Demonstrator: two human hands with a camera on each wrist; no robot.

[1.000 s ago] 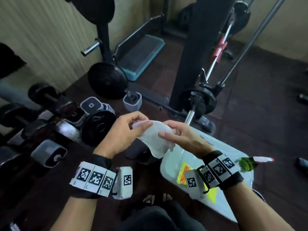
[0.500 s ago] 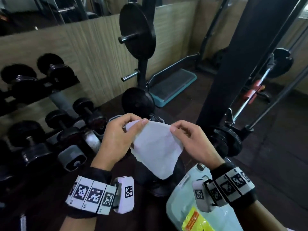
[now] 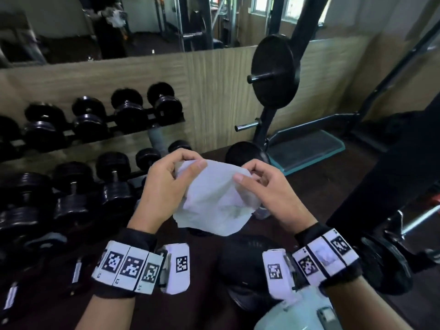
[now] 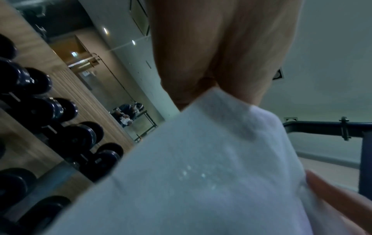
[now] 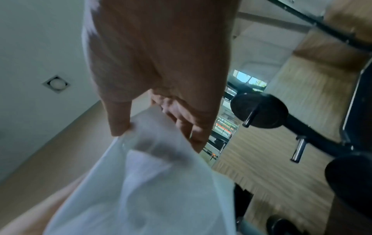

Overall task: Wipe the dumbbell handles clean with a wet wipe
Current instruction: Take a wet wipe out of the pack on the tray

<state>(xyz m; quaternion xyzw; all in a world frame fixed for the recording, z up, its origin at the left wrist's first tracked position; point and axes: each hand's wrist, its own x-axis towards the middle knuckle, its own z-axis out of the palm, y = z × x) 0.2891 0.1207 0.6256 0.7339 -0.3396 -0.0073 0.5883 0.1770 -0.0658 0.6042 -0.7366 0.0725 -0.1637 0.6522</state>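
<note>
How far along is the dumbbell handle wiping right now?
Done: a wet wipe is out. In hand: the left hand and right hand pinch its top corners, spreading it open in the air. Left: all the wiping; the wipe touches none of the dumbbells on the rack, so no handle has visibly been cleaned.

I see the white wet wipe spread open and hanging in the air, its top corners pinched; black dumbbells sit racked to its left
</note>
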